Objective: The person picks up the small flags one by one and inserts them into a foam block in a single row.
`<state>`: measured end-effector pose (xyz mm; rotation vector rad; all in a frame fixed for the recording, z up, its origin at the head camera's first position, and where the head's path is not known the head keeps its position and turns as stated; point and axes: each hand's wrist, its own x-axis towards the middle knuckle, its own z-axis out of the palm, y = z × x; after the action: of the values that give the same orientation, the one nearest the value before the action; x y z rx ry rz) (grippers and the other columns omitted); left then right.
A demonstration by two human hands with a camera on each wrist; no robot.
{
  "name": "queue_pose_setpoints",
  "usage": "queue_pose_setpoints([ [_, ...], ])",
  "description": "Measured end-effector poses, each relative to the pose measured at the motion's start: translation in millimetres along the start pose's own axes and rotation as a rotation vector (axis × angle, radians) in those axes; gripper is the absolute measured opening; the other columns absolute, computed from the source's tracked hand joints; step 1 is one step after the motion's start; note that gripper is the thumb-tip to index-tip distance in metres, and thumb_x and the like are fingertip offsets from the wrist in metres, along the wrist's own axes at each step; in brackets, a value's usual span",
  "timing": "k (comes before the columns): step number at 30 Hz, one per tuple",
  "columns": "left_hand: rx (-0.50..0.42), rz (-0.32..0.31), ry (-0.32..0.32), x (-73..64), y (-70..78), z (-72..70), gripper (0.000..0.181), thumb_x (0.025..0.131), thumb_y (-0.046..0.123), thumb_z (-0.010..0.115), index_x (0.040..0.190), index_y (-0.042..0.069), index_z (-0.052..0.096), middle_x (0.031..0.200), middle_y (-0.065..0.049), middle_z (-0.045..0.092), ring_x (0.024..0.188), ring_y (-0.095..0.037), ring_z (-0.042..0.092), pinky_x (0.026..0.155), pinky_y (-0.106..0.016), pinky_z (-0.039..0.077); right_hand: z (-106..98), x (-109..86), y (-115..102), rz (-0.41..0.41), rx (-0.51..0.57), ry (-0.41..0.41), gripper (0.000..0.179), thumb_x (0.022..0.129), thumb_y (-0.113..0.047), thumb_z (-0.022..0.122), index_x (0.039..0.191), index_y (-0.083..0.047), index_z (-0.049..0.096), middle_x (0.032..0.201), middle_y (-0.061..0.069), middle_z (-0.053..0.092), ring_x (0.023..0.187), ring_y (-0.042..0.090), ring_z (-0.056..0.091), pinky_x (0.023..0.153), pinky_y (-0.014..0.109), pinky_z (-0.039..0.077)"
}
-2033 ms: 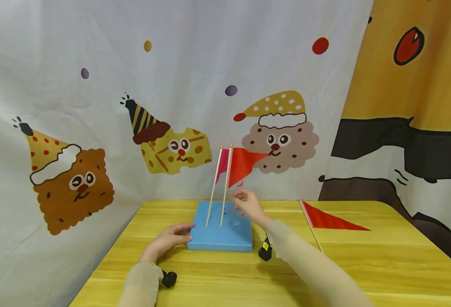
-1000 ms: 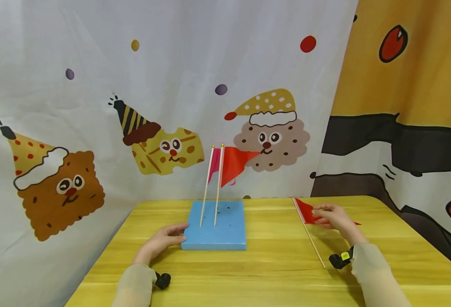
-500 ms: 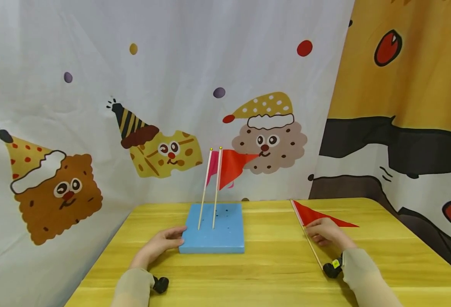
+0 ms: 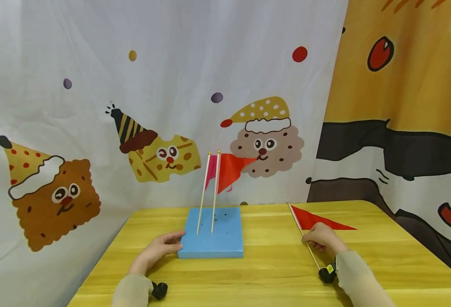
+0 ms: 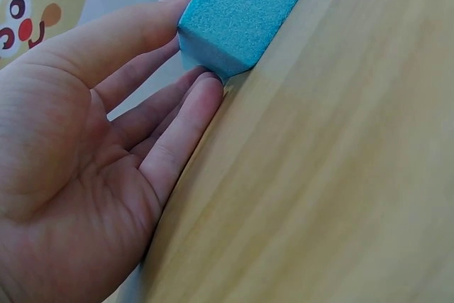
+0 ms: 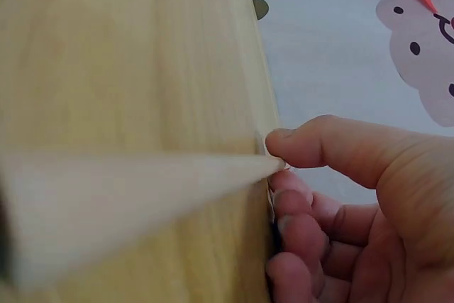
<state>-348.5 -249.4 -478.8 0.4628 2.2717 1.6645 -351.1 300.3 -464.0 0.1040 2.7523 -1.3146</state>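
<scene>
My left hand [image 4: 158,250] rests at the left side of a blue foam block [image 4: 225,244], its fairly straight fingers and thumb touching the edge. In the left wrist view the thumb [image 5: 135,30] and fingers meet the block's corner [image 5: 248,12]. Two pennants on thin sticks stand upright in the block, a pink flag [image 4: 211,168] and an orange-red flag [image 4: 229,170]. To the right, my right hand [image 4: 323,238] pinches the stick of a red triangular flag [image 4: 313,218] lying on the table. Thumb and fingertips close on that stick [image 6: 213,172] in the right wrist view.
Several small holes mark the block's top. The wooden table [image 4: 263,273] carries the block and the red flag. A cartoon-printed curtain [image 4: 171,85] hangs behind the table. A black wrist camera [image 4: 327,275] sits close to the stick's lower end.
My right hand has moved from over the block to the red flag on the right, slid down to its stick and now pinches it. My left hand stays at the block's left side.
</scene>
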Motion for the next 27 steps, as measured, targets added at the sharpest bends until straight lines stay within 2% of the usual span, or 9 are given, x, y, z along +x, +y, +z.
queue_pose_setpoints([
  [4, 0.001, 0.0, 0.005, -0.1, -1.0, 0.0, 0.059, 0.095, 0.024, 0.065, 0.146, 0.004, 0.044, 0.147, -0.021, 0.041, 0.13, -0.04, 0.041, 0.103, -0.049, 0.04, 0.6, 0.7, -1.7, 0.009, 0.011, 0.025, 0.037, 0.072, -0.01, 0.076, 0.05, -0.012, 0.047, 0.047, -0.001, 0.043, 0.04, 0.012, 0.038, 0.039, 0.024, 0.04],
  [7, 0.002, 0.004, 0.009, 0.3, -2.1, -0.2, 0.059, 0.095, 0.024, 0.065, 0.146, 0.003, 0.044, 0.146, -0.021, 0.041, 0.129, -0.039, 0.042, 0.102, -0.048, 0.041, -0.5, 0.0, -3.3, 0.015, 0.036, 0.057, 0.033, 0.074, -0.011, 0.074, 0.051, -0.01, 0.051, 0.05, 0.002, 0.05, 0.043, 0.016, 0.048, 0.042, 0.029, 0.048],
  [10, 0.0, 0.01, 0.009, 1.4, -3.5, -0.8, 0.059, 0.095, 0.024, 0.066, 0.146, 0.003, 0.044, 0.146, -0.021, 0.042, 0.129, -0.039, 0.043, 0.102, -0.048, 0.041, -2.4, 0.6, -2.1, 0.025, 0.104, 0.053, 0.023, 0.079, -0.011, 0.07, 0.059, -0.004, 0.062, 0.056, 0.006, 0.059, 0.048, 0.02, 0.058, 0.048, 0.033, 0.053],
  [14, -0.001, 0.015, 0.006, 2.3, -3.8, -1.1, 0.058, 0.095, 0.023, 0.065, 0.146, 0.003, 0.044, 0.146, -0.021, 0.042, 0.129, -0.039, 0.043, 0.102, -0.047, 0.041, -6.9, 3.3, 3.2, 0.017, 0.226, -0.05, 0.019, 0.086, -0.012, 0.066, 0.08, 0.006, 0.069, 0.065, 0.009, 0.067, 0.054, 0.019, 0.064, 0.053, 0.031, 0.056],
  [18, 0.0, 0.014, 0.01, 2.2, -3.3, -0.3, 0.059, 0.095, 0.023, 0.066, 0.145, 0.003, 0.044, 0.146, -0.021, 0.042, 0.129, -0.039, 0.043, 0.102, -0.047, 0.041, -10.9, 4.7, 5.9, 0.009, 0.312, -0.151, 0.026, 0.092, -0.016, 0.061, 0.094, 0.009, 0.067, 0.072, 0.008, 0.069, 0.059, 0.015, 0.066, 0.056, 0.028, 0.056],
  [23, 0.003, 0.015, 0.016, 2.6, -4.9, 0.1, 0.058, 0.094, 0.023, 0.066, 0.145, 0.003, 0.045, 0.145, -0.021, 0.044, 0.128, -0.037, 0.044, 0.101, -0.046, 0.042, -12.3, 6.1, 7.7, 0.018, 0.411, -0.202, 0.036, 0.097, -0.024, 0.057, 0.108, 0.01, 0.062, 0.082, 0.008, 0.071, 0.065, 0.015, 0.067, 0.062, 0.028, 0.057],
  [27, 0.009, 0.02, 0.019, 2.8, -6.3, -0.5, 0.058, 0.094, 0.023, 0.066, 0.145, 0.003, 0.045, 0.145, -0.021, 0.044, 0.127, -0.037, 0.045, 0.101, -0.046, 0.042, -12.7, 7.4, 8.2, 0.024, 0.5, -0.239, 0.038, 0.099, -0.025, 0.056, 0.114, 0.01, 0.058, 0.086, 0.009, 0.071, 0.066, 0.016, 0.068, 0.061, 0.027, 0.056],
])
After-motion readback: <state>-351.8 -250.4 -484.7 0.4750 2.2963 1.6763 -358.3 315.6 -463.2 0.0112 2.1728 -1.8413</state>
